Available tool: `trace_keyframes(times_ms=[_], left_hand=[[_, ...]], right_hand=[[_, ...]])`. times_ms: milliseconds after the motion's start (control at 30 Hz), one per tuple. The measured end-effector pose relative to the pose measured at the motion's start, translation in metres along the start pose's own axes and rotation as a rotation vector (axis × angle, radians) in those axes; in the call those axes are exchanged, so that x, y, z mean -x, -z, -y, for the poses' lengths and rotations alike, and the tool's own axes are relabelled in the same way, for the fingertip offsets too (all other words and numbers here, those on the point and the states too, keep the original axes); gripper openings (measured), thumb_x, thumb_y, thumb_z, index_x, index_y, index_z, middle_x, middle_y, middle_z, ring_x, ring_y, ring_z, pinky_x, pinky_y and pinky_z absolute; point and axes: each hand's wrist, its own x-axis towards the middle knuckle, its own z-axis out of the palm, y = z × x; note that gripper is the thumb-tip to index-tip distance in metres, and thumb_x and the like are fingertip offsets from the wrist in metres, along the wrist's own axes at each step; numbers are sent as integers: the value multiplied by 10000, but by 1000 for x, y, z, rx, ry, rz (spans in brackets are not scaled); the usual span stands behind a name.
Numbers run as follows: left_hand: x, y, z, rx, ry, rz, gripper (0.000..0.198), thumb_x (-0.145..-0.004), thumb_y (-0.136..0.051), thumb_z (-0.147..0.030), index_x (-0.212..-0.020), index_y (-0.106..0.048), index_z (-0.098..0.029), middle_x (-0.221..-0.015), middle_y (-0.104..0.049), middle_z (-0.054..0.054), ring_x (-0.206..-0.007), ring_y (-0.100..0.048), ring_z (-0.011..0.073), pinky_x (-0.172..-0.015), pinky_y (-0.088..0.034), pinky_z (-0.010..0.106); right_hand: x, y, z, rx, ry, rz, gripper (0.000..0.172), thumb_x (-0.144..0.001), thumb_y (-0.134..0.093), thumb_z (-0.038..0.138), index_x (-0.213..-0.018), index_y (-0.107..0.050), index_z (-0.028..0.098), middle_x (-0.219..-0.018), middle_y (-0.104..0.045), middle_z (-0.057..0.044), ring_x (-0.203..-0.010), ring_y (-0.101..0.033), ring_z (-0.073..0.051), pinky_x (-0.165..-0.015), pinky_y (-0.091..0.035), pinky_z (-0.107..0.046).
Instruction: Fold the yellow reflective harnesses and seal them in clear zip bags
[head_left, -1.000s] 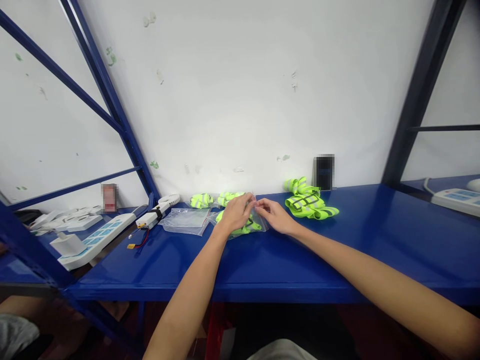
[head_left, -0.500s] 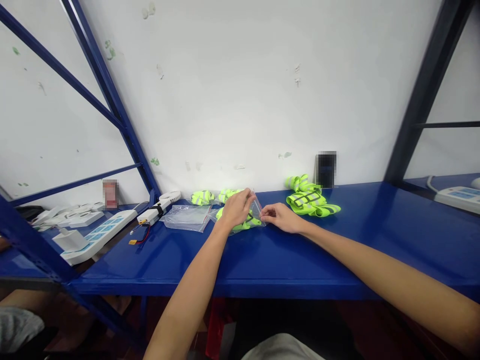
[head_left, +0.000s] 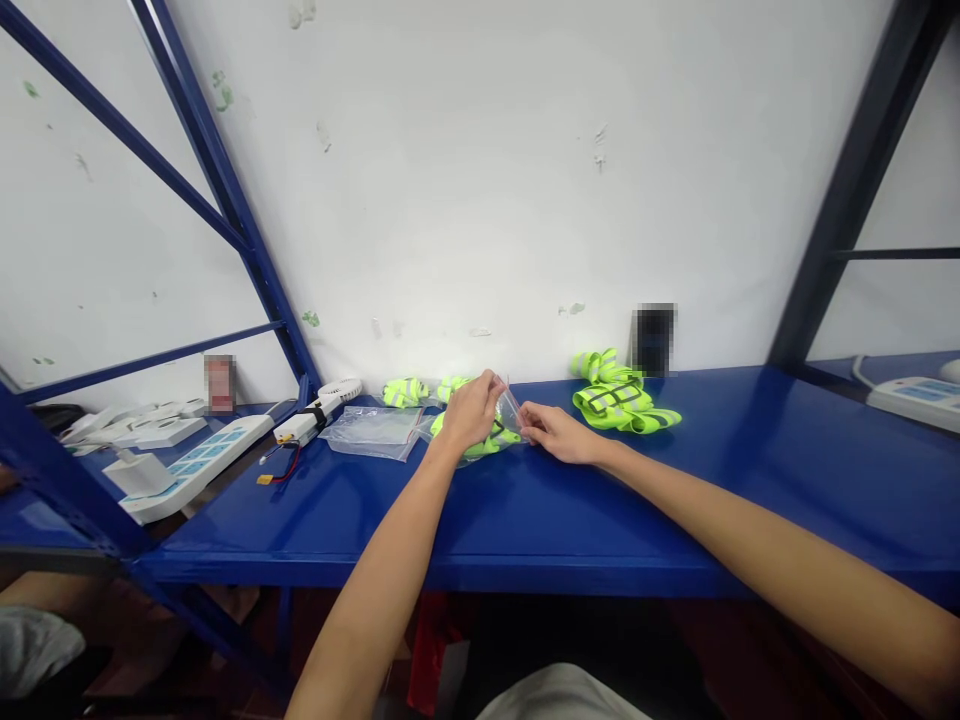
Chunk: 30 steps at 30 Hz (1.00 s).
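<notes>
Both my hands grip the open-end edge of a clear zip bag [head_left: 511, 408] in the middle of the blue table. Inside the bag lies a folded yellow-green reflective strap [head_left: 491, 440], partly hidden by my left hand. My left hand [head_left: 472, 412] pinches the bag's upper edge with thumb and fingers. Lower on the same edge, my right hand [head_left: 553, 432] pinches the bag's right corner. Left of them are flat clear zip bags [head_left: 373, 432]. Behind are two yellow-green bundles [head_left: 405, 392], and a loose reflective strap heap [head_left: 619, 398] sits to the right.
A small white fan [head_left: 339, 390] and a white battery box with wires [head_left: 298, 428] stand at the left. Beyond the blue frame post lies a power strip [head_left: 202, 468]. A dark phone-like object [head_left: 652, 340] leans on the wall. Another power strip [head_left: 919, 398] is far right.
My left hand has risen slightly along the bag's edge, and my right hand has shifted a little left. Both keep their pinch on the bag.
</notes>
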Motion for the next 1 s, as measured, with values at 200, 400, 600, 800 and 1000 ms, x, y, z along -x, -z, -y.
trace_keyframes(times_ms=[200, 400, 600, 800, 1000], left_hand=[[-1, -1, 3, 34, 0, -20, 228, -993, -338, -357, -943, -515, -222, -879, -668, 34, -788, -617, 192, -701, -396, 297], [1, -1, 0, 72, -17, -48, 209, -994, -343, -337, -955, -516, -226, -900, -676, 27, -795, -621, 187, -707, -401, 297], [3, -1, -7, 153, -62, -87, 258, -1003, -316, -359, -897, -507, -223, -824, -652, 20, -758, -606, 177, -683, -390, 289], [6, -4, -12, 211, -105, -231, 331, -1008, -290, -345, -737, -429, -215, -641, -520, -1, -596, -500, 145, -620, -353, 279], [10, -14, -11, 190, -149, -328, 316, -998, -324, -339, -776, -505, -206, -680, -550, 7, -645, -526, 146, -647, -386, 279]], right_hand=[[2, -2, 8, 65, 68, -1, 66, -954, -368, 246, -897, -392, 224, -732, -504, 23, -621, -470, -141, -637, -371, -270], [3, -9, 14, 61, 22, -129, 207, -1001, -306, 364, -893, -418, 229, -686, -499, 34, -615, -484, -149, -638, -360, -265], [-3, -23, 17, 221, 40, -363, 214, -1004, -260, 336, -865, -389, 238, -652, -466, 22, -558, -473, -173, -585, -310, -268], [-6, -25, 20, 301, 48, -434, 216, -992, -269, 301, -847, -412, 228, -627, -510, 0, -511, -487, -183, -552, -279, -284], [2, -8, 32, 162, 63, -330, 233, -945, -454, 449, -884, -445, 225, -709, -532, 14, -594, -506, -158, -583, -360, -270]])
